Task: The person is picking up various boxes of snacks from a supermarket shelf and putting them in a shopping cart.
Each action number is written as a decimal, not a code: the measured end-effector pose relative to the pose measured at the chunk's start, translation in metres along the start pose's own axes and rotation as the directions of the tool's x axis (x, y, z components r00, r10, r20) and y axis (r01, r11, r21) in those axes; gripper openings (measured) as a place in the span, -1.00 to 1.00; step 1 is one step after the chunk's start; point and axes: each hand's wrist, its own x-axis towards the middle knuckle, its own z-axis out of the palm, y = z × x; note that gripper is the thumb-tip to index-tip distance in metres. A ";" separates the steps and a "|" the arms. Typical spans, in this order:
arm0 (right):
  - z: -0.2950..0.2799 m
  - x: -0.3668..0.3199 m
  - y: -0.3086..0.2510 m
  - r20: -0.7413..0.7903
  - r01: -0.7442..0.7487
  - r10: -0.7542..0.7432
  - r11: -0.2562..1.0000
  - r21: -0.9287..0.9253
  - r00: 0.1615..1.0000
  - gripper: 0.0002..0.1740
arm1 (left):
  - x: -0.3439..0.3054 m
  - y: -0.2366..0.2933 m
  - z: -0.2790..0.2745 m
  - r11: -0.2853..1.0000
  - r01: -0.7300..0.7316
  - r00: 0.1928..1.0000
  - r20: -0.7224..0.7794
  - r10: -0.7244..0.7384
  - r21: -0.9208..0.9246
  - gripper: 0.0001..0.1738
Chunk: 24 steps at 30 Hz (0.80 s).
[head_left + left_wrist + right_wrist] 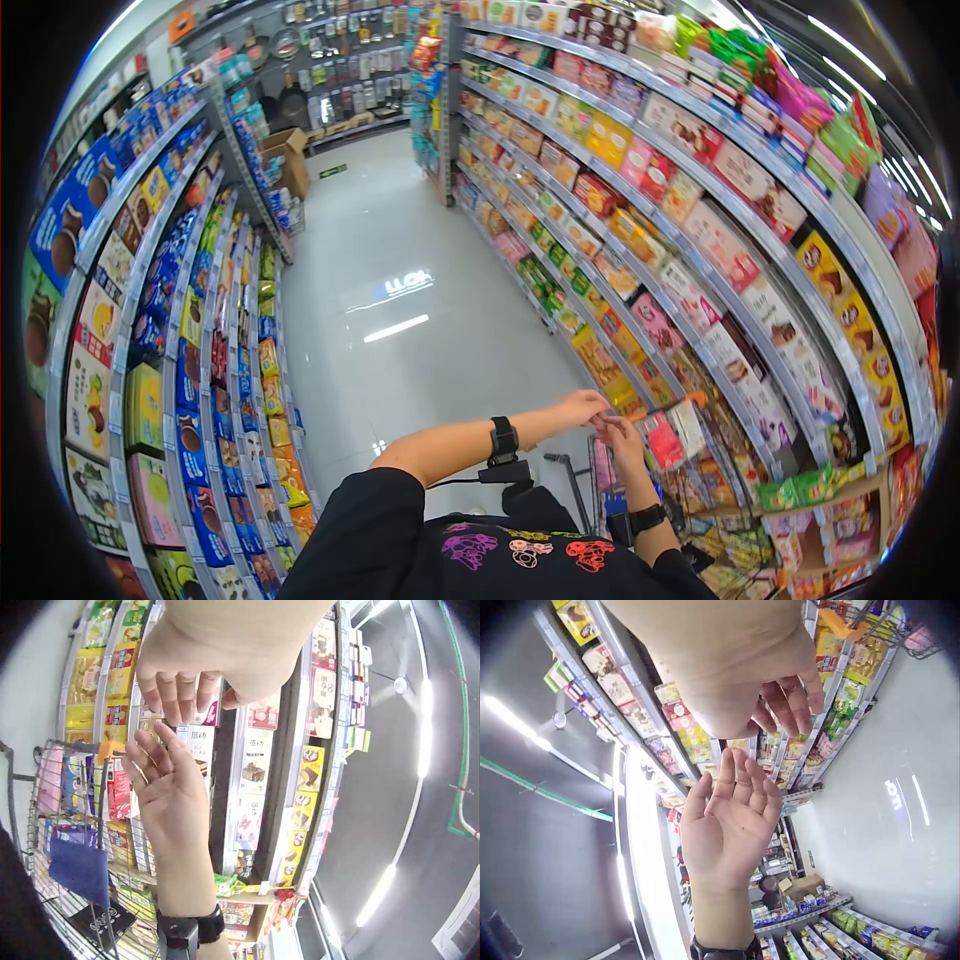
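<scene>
Both hands hold nothing and meet in front of the body, fingertips close together. The left hand (578, 409) reaches across from the left, its fingers loosely bent. Just to its right, the right hand (624, 441) is raised with its fingertips at those of the left. In the left wrist view the right hand (174, 806) shows its palm, fingers relaxed and slightly spread. The right wrist view shows the left hand (731, 825) palm-on with softly curved fingers. Nearest to the hands is a wire shopping cart (103, 791) with several packets in it, including a red packet (118, 791).
Shelves of boxed snacks (720, 240) line the right side. More shelves with blue biscuit packs (188, 375) stand on the left. A tiled aisle floor (390, 280) runs between them toward a cardboard box (288, 160) and a rack of kitchenware (350, 75).
</scene>
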 end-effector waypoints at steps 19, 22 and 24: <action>-0.110 0.198 -0.212 0.081 0.230 -0.243 0.684 -0.692 0.967 -0.70 | 0.207 0.220 -0.073 0.422 -0.725 0.642 0.313 0.700 0.544 -0.67; -0.133 0.211 -0.269 0.062 0.285 -0.366 0.598 -0.749 0.929 -0.71 | 0.238 0.280 -0.088 0.295 -0.771 0.516 0.281 0.809 0.564 -0.65; -0.139 0.216 -0.313 -0.058 0.258 -0.418 0.659 -0.707 0.907 -0.74 | 0.262 0.323 -0.096 0.239 -0.813 0.430 0.272 0.861 0.531 -0.63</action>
